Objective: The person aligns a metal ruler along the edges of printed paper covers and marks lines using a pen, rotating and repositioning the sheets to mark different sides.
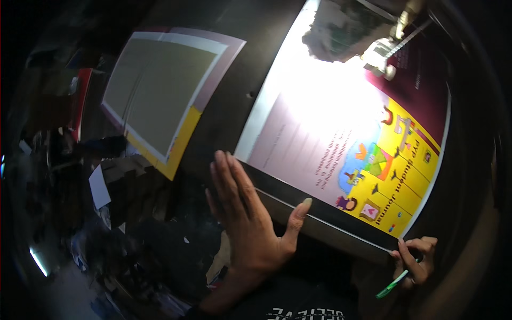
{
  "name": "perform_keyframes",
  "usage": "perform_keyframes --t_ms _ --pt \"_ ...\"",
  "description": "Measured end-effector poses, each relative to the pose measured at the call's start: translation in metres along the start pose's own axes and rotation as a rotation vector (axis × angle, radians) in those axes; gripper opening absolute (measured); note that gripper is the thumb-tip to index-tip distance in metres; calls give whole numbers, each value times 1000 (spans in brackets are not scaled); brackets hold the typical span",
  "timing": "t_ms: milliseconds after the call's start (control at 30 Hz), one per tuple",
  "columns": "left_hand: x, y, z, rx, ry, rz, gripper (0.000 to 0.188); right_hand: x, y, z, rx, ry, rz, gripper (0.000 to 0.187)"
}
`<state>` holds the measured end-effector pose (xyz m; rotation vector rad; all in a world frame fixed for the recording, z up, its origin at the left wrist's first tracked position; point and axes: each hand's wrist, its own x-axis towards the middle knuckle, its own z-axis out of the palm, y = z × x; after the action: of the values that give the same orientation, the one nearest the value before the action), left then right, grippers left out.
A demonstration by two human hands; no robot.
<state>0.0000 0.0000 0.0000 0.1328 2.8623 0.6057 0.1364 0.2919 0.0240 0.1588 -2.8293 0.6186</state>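
A large printed cover sheet, pink, yellow and maroon with cartoon pictures, lies on the dark table at a slant, part of it washed out by glare. My left hand is laid flat at its near left corner, fingers straight and thumb spread toward a thin white edge that runs along the sheet's near side. At the near right corner is my right hand, its thumb and index fingertips close to the corner. A slim green tool is held in its fingers; its exact kind is unclear.
A grey board with a pink and yellow folded border lies at the far left. A white fixture and a dark mottled object sit over the sheet's far end. Stacked brown pieces and a red panel stand beyond the table's left side.
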Motion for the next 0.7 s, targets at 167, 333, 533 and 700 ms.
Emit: perform_keyframes --t_ms 167,333,533,700 --pt "-10 16 -20 -3 -18 -61 129 7 -12 -3 46 5 99 25" --pt "-18 19 1 183 119 -87 122 -15 -9 6 86 76 90 37" --pt "-9 16 14 208 132 -70 120 -11 -5 5 20 9 138 40" --pt "-9 6 10 176 138 -12 116 -3 -11 -3 -18 -102 130 48"
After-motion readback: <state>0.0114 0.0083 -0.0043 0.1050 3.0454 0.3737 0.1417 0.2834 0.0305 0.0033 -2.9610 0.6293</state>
